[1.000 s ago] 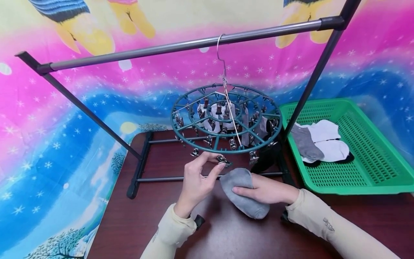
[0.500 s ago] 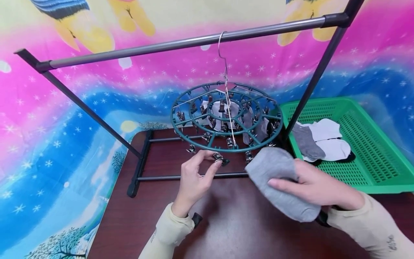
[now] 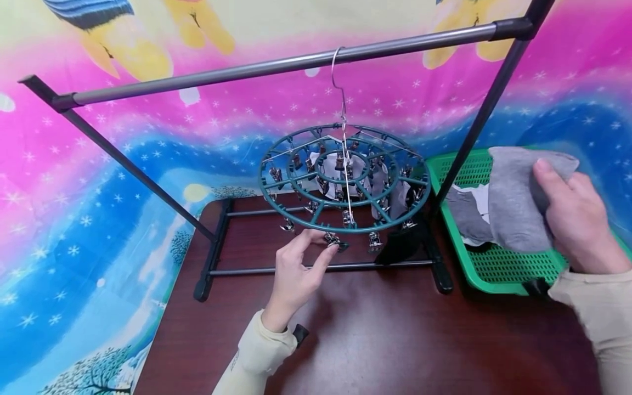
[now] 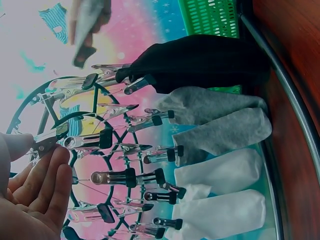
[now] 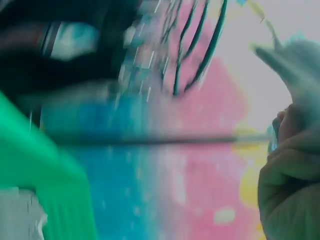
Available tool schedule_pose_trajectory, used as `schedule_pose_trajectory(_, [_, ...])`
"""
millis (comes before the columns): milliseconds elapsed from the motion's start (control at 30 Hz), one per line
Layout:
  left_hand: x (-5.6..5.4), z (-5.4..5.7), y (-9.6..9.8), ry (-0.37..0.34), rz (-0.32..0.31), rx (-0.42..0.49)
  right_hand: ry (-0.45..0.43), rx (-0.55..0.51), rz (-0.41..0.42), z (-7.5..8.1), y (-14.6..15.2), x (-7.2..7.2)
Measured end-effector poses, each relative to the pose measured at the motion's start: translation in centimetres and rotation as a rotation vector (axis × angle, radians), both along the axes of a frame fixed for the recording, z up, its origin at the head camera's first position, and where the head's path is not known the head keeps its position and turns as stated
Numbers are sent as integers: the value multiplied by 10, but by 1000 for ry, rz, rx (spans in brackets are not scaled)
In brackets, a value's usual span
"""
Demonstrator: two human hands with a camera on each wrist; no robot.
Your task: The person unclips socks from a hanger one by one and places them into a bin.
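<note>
My left hand pinches a metal clothespin clip at the near edge of the round green clip hanger. In the left wrist view, that clip sits between thumb and fingers, its jaws apart from any sock. A grey sock is gripped by my right hand, over the green basket at the right. Black socks, grey socks and white socks hang from other clips. The right wrist view is blurred.
A grey metal rack bar carries the hanger by its hook. More socks lie in the basket, partly hidden by the held sock. The rack's dark feet stand on the brown table.
My right hand has carried the grey sock away from the hanger, rightward and up over the basket. The left hand stays at the clip. The hanger has turned slightly.
</note>
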State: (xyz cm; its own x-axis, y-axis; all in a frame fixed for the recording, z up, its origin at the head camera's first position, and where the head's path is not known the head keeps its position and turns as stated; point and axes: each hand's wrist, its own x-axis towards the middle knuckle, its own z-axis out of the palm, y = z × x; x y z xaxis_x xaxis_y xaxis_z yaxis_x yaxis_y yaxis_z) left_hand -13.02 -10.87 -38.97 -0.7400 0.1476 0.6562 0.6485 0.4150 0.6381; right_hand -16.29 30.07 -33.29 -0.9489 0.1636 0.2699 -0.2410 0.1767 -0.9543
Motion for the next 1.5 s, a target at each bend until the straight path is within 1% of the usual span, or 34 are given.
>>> schedule_pose_trajectory(33, [0,0,0,0,-2,0,-5,54,-26,0,5,-5])
schedule_pose_trajectory(133, [-1,0,0,-3,-7,7,-36,126,-23,-3,22,-21])
schedule_pose_trajectory(233, [0,1,-1,-14,-10,13,-122,304,-49,-7,38,-38])
schedule_pose_trajectory(333, [0,1,-2,-23,-4,14,-213,446,-31,-16,52,-56])
schedule_pose_trajectory(400, [1,2,-3,-29,2,12,-272,548,1,-24,62,-67])
schedule_pose_trajectory(467, [1,2,-3,-33,5,9,-317,624,40,-33,72,-77])
schedule_pose_trajectory(600, [0,2,-3,-40,9,5,-379,663,143,-48,93,-96])
schedule_pose_trajectory(800, [-1,2,-3,-31,4,-1,-525,731,352,-68,117,-120])
schedule_pose_trajectory(833, [-1,3,-4,-28,4,-1,-542,738,381,-70,118,-123])
schedule_pose_trajectory(900, [-1,3,-4,-22,5,5,-537,733,416,-74,117,-129])
schedule_pose_trajectory(1067, [-1,3,-5,-20,14,11,-536,695,491,-83,108,-142])
schedule_pose_trajectory(1200, [-1,2,-6,-21,16,4,-591,668,547,-96,108,-149])
schedule_pose_trajectory(1367, [-1,1,-5,-21,6,9,-640,747,563,-109,120,-150])
schedule_pose_trajectory(1433, [-1,0,-5,-22,7,11,-639,790,552,-111,125,-150])
schedule_pose_trajectory(1500, [0,-1,-5,-25,13,12,-633,803,548,-113,129,-150])
